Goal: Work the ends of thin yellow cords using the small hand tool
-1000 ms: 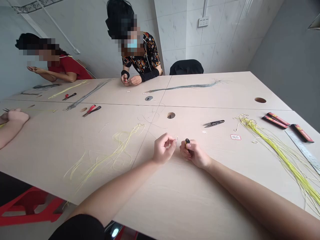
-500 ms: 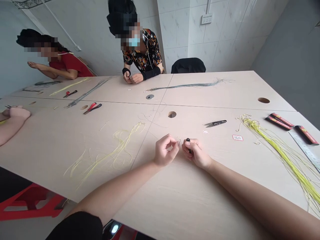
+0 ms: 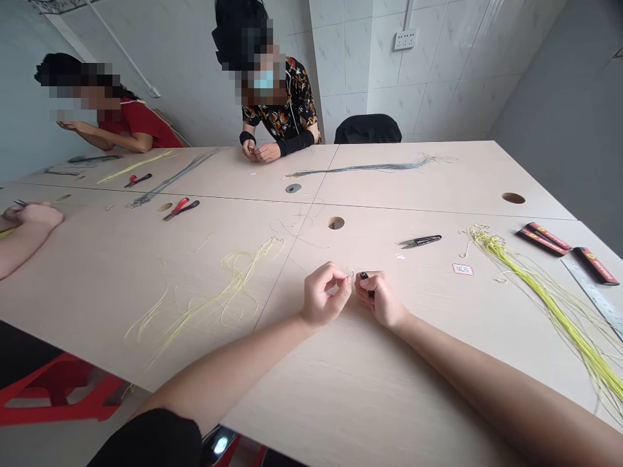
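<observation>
Near the middle of the table, my left hand (image 3: 327, 295) is closed in a pinch at thumb and forefinger. A tiny thin, curved gold hook (image 3: 352, 272) sticks up from its fingertips. My right hand (image 3: 382, 299) is wrapped around a small black lighter (image 3: 364, 277), with the lighter's top end showing beside the thumb. Only a narrow gap parts the two hands. To their left lies a loose spread of yellow lines (image 3: 228, 288); to the right is a thick bundle of yellow lines with hooks (image 3: 540, 285) at its far end.
Black thread snips (image 3: 422, 241) and a small printed label (image 3: 463, 269) lie beyond my right hand. Red-and-black boxes (image 3: 596, 266) and a ruler (image 3: 591, 295) are at the right. Red-handled pliers (image 3: 181, 209) and a table hole (image 3: 335, 223) sit farther off. Several co-workers sit around.
My right hand has turned slightly, and the lighter's top now tips a little more toward my left hand. My left hand keeps its pinch almost unchanged.
</observation>
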Motion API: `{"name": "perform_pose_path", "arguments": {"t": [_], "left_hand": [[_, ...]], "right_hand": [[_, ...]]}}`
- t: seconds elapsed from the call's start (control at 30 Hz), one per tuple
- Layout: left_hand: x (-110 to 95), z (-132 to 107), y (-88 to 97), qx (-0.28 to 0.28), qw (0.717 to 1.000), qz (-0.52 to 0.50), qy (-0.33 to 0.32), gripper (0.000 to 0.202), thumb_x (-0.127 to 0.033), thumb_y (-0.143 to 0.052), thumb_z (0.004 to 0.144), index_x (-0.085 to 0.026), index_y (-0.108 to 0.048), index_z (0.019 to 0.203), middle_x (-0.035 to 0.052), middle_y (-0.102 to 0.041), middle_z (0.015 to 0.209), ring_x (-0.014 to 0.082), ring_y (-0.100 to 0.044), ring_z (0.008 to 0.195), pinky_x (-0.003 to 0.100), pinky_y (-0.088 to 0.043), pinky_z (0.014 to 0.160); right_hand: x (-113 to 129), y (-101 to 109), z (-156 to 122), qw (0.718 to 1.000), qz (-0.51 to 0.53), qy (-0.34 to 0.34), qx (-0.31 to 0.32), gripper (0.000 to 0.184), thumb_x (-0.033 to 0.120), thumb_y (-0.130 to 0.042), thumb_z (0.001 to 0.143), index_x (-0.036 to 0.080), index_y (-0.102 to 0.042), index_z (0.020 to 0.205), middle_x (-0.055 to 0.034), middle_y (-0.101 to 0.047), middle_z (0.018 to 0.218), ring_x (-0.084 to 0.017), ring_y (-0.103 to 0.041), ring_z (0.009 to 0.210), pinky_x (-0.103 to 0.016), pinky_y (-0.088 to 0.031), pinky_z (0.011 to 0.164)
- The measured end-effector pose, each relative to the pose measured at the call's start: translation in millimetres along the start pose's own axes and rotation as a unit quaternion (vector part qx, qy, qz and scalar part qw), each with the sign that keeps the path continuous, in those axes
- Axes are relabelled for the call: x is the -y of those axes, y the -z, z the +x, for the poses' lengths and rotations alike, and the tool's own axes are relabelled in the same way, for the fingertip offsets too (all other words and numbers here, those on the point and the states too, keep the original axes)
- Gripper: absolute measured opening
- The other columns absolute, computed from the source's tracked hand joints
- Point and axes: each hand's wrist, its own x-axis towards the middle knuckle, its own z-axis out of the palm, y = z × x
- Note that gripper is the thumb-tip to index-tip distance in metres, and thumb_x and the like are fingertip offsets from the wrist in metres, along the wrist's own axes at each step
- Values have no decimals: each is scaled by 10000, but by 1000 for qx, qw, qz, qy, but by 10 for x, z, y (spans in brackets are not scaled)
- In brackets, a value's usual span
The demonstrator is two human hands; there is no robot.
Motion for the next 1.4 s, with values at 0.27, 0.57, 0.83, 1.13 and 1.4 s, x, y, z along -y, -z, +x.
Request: {"name": "perform_pose_path", "arguments": {"t": [0.27,0.57,0.83,1.13,1.4], "left_hand": [[6,23,-13,-11,999,-8,-46,208,-177,-547,828,-169,-459,639,-43,-428,571,55,-350,501,185,-298,462],[7,13,-14,-5,999,-14,-44,196,-172,-555,830,-167,-473,652,-42,-440,579,54,-368,503,177,-313,460],[4,15,-10,-3,999,-7,-43,213,-199,-552,839,-165,-474,643,-35,-453,575,56,-370,498,182,-312,450],[12,16,-5,1,999,-7,-44,217,-195,-552,835,-166,-467,638,-38,-440,573,57,-367,502,182,-316,455],[12,23,-3,1,999,-18,-49,199,-157,-559,822,-167,-468,645,-45,-430,575,52,-362,504,175,-305,458]], "right_hand": [[64,-23,-15,999,-45,-3,-21,283,342,-404,670,204,-268,464,30,-263,452,-87,-243,469,-273,-197,481],[88,-42,4,998,-59,-19,-14,292,361,-404,664,208,-255,464,36,-239,456,-86,-229,474,-275,-184,483],[102,-56,0,998,-66,-11,-2,296,357,-393,673,209,-241,467,36,-234,462,-87,-230,484,-277,-196,496],[91,-45,3,998,-67,-13,0,294,344,-388,682,205,-233,473,37,-228,461,-85,-227,483,-276,-188,492],[80,-36,1,998,-68,-13,13,291,322,-377,699,203,-212,491,39,-204,470,-82,-203,482,-278,-171,489]]}}
